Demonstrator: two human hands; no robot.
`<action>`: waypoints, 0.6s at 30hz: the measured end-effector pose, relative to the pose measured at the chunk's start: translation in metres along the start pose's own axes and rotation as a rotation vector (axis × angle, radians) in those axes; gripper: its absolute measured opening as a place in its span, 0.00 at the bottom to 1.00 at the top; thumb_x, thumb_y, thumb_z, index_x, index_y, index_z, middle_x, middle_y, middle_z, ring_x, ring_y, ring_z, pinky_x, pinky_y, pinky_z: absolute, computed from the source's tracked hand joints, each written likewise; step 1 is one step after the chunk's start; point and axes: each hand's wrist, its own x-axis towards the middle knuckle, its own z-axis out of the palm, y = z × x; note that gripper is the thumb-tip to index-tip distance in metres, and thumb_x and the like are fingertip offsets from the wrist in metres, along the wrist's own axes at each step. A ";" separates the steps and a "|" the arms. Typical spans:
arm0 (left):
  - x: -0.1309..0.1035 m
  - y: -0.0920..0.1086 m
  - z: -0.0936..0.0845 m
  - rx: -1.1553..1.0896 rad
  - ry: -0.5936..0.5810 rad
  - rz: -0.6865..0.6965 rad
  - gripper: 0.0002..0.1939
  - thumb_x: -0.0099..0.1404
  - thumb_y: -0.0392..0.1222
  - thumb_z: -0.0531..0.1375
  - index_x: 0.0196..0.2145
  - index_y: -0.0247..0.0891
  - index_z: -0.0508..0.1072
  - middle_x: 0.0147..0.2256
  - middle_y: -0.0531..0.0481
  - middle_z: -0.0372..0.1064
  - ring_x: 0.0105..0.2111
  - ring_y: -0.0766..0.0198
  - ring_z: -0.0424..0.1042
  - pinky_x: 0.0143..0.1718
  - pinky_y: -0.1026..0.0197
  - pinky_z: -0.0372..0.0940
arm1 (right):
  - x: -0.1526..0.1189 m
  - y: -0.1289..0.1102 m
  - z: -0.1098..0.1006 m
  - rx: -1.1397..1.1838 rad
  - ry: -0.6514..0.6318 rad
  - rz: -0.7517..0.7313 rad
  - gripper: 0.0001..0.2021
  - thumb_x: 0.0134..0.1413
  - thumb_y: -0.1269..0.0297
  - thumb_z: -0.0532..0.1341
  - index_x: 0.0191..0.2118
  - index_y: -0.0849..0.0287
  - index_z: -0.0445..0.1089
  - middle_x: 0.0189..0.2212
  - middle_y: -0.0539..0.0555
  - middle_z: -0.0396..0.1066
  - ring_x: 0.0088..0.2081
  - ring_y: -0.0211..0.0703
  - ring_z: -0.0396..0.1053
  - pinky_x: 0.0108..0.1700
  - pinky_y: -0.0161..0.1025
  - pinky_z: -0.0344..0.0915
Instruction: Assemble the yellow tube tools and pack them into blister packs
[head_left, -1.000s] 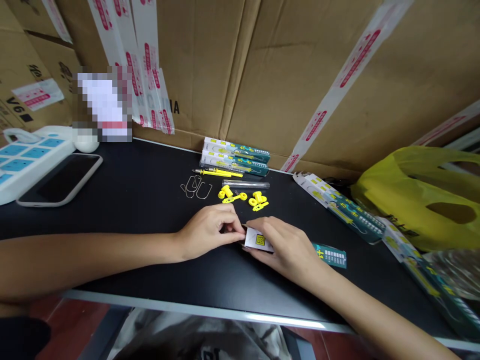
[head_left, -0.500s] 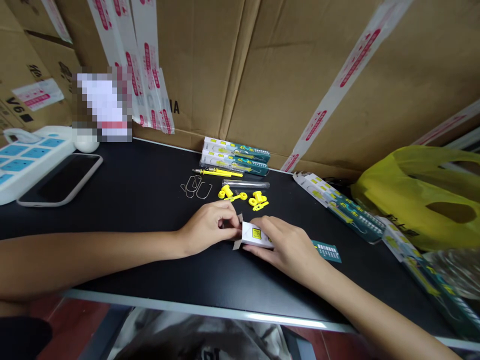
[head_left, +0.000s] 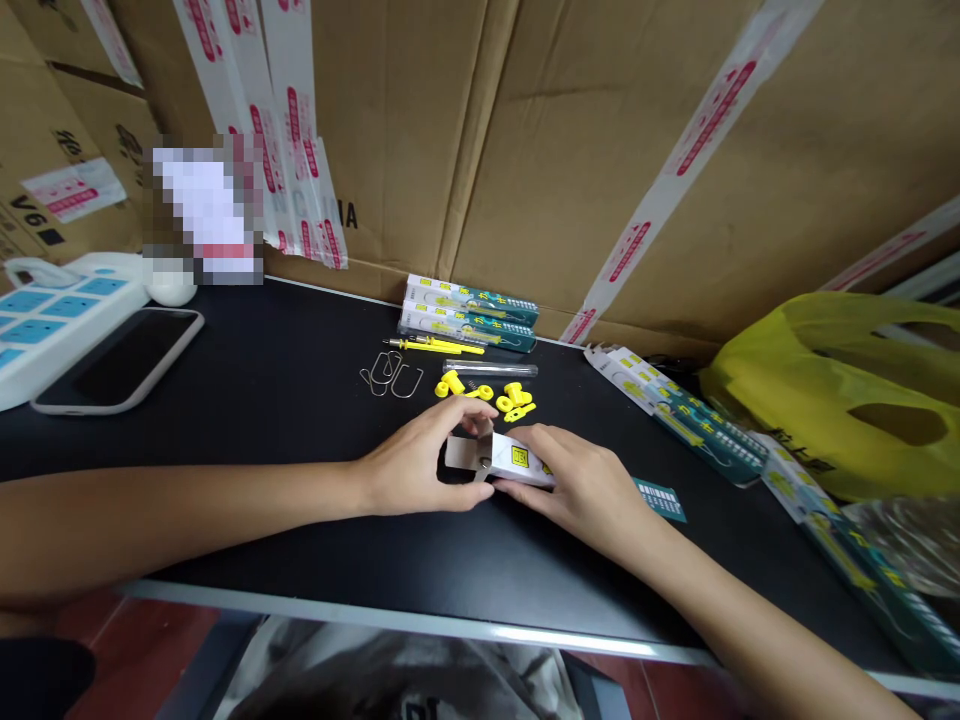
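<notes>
My right hand (head_left: pixel 581 475) is closed around a slim white and green cardboard box (head_left: pixel 521 458) with yellow print. The box lies low over the black table, its left end unfolded with flaps (head_left: pixel 461 453) sticking out. A small metal-looking piece shows at the box mouth. My left hand (head_left: pixel 431 455) curves around that end, thumb below and fingers above, spread apart close to the side flaps. Beyond the hands lie small yellow plastic parts (head_left: pixel 516 395), a clear tube (head_left: pixel 491 369), bent wire hooks (head_left: pixel 406 380) and yellow rods with metal ends (head_left: pixel 435 346).
Two similar boxes (head_left: pixel 469 325) lie at the back against a cardboard wall (head_left: pixel 390 130). More boxes (head_left: pixel 690 420) and a yellow plastic bag (head_left: pixel 832 390) are at the right. A phone (head_left: pixel 120 360) and a white power strip (head_left: pixel 67 300) are at the left.
My left fingers have come away from the box mouth and spread around it, showing the flaps. The box and my right hand have shifted slightly right.
</notes>
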 end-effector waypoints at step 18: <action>0.000 0.001 -0.003 0.120 -0.113 -0.062 0.03 0.62 0.39 0.55 0.34 0.39 0.67 0.33 0.54 0.66 0.34 0.66 0.64 0.37 0.63 0.59 | -0.001 -0.002 0.000 0.040 -0.006 -0.011 0.13 0.56 0.55 0.60 0.43 0.57 0.65 0.34 0.55 0.73 0.34 0.45 0.71 0.32 0.37 0.65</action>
